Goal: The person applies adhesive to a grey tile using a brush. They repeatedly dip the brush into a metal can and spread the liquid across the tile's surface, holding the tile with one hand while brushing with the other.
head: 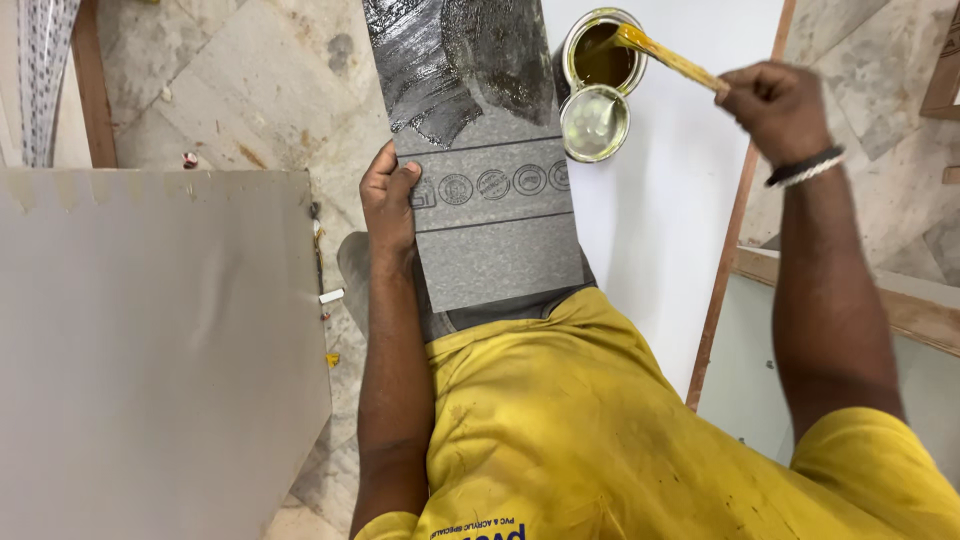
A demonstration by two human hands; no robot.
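The grey strip (480, 160), running near to far, is gripped at its left edge by the left hand (388, 205), while a brush (665, 55) pinched in the right hand (775, 105) reaches left into the open can (602, 50).

open round tin (602, 55), round stamps on grey strip (490, 185)

We list a large pale grey board (150, 350) at the left, its upper edge notched and lying over the marble floor (250, 80). We note a white sheet (670, 200) at centre right, a thin wooden strip (735, 220) running along its right edge. We count small scraps: a white chip (331, 296) and a yellow fleck (332, 359) just beside the board. We log a patterned strip (45, 70) at the upper left.
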